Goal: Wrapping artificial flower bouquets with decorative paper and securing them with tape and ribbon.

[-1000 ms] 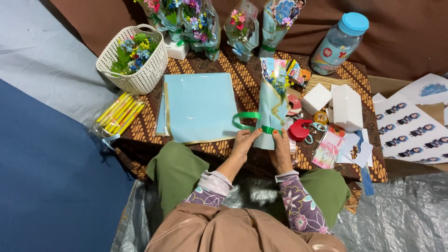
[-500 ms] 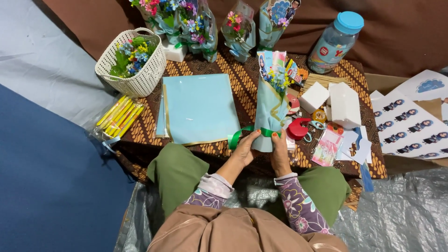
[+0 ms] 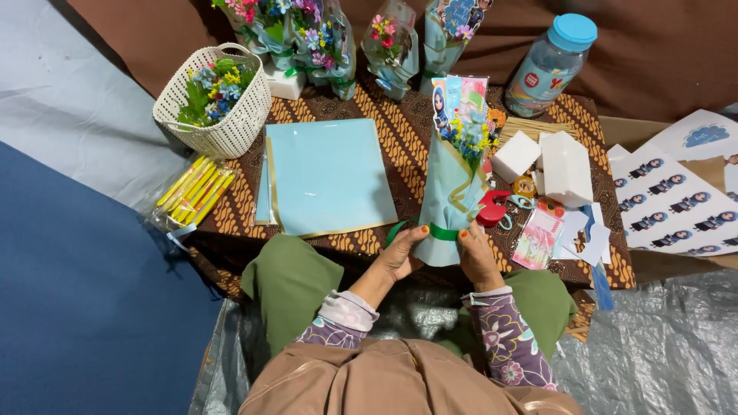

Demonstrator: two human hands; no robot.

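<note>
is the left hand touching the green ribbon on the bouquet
Touching. The head view shows the left hand with its thumb pressed on the green ribbon wrapped round the bouquet.

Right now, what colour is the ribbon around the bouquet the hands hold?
Green: the ribbon bands the light-blue wrapped bouquet, clearest in the head view.

bouquet: tipped from 11 to 1 o'clock | green ribbon: loose loop now drawn around wrap's base | left hand: moved in under wrap
</note>
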